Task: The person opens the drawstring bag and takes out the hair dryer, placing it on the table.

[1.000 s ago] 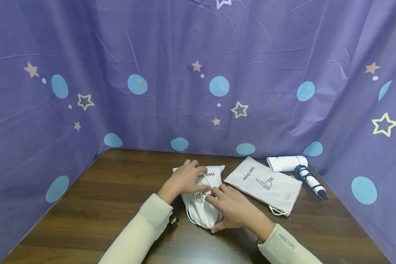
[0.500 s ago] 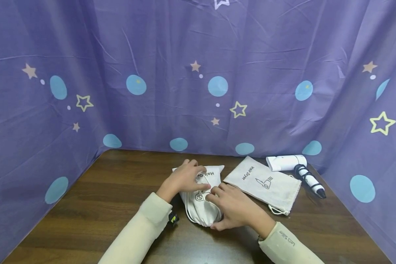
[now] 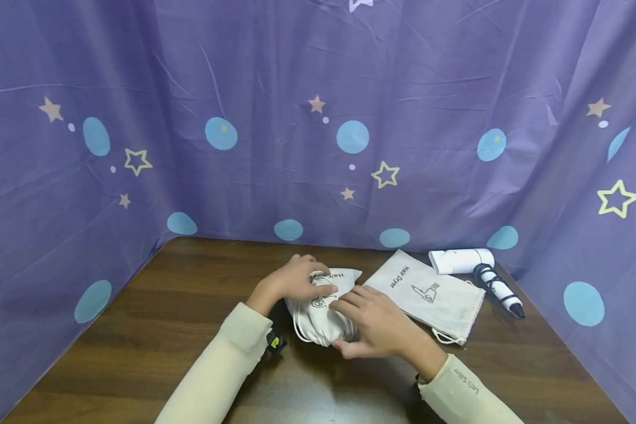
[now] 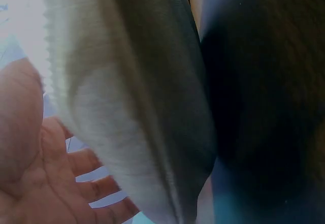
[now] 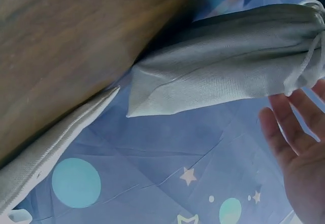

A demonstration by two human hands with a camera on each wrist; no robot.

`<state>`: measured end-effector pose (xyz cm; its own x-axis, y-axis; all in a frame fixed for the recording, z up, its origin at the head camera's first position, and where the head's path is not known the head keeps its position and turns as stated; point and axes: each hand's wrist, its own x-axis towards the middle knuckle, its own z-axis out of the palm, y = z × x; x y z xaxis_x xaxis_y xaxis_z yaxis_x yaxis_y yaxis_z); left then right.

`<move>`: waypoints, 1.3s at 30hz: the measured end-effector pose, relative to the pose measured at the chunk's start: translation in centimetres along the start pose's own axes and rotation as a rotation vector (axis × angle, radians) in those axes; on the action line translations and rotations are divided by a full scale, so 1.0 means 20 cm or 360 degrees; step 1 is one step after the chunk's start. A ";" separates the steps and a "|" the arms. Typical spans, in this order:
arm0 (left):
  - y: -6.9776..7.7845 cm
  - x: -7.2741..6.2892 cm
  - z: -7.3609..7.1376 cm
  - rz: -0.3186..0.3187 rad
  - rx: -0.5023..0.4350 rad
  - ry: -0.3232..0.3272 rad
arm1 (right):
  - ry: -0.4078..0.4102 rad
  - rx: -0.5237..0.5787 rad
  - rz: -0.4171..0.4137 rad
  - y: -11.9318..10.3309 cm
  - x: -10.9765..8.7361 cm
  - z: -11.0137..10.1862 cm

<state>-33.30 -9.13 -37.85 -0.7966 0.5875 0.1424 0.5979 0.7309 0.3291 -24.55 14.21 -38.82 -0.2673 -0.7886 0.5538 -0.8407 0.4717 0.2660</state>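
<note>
Touches off-white cloth drawstring bag [image 3: 322, 323] with left hand [image 3: 295, 280] and right hand [image 3: 373, 321], both loosely extended, at brown wooden table [image 3: 175, 312]

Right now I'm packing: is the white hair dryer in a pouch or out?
Out: the white hair dryer lies bare beside a drawstring pouch.

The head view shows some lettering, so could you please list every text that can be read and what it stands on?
"Hair Dryer": on the flat drawstring bag.
"Hair": upside down on the held drawstring bag; the left hand covers what follows.
"Let's" and a blurred second word, perhaps "Slim": on the right sleeve.
Any marking on the white hair dryer is too small to read.
</note>
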 end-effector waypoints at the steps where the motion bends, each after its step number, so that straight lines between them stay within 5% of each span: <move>1: 0.00 0.00 0.00 0.0013 -0.0003 -0.0002 | 0.0029 0.0016 -0.0004 0.00 0.00 0.00; 8: 0.00 0.01 -0.02 0.0033 -0.0148 -0.0024 | 0.0160 0.0174 0.0034 0.03 0.04 -0.06; 16: -0.02 0.02 -0.03 -0.0162 -0.0449 -0.0017 | 0.0237 0.0387 0.0249 0.09 0.10 -0.11; 19: -0.04 0.01 -0.06 -0.0279 -0.0673 0.0074 | 0.0253 0.0473 0.0353 0.11 0.13 -0.11; 22: -0.04 -0.01 -0.13 -0.0294 -0.0814 0.0272 | 0.0294 0.0501 0.0437 0.12 0.15 -0.10; 28: 0.05 -0.08 -0.30 0.0014 -0.0880 0.0588 | 0.0434 0.0503 0.0513 0.14 0.18 -0.08; 33: 0.15 -0.15 -0.37 0.0295 -0.0879 0.0578 | 0.0523 0.0468 0.0596 0.16 0.21 -0.08; 39: 0.21 -0.15 -0.36 0.0472 -0.0684 0.0582 | 0.0607 0.0340 0.0640 0.17 0.23 -0.08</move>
<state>-29.03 -10.30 -30.11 -0.6272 0.5315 0.5693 0.7689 0.3062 0.5613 -27.84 12.78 -34.09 -0.4293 -0.3483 0.8333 -0.7953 0.5830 -0.1660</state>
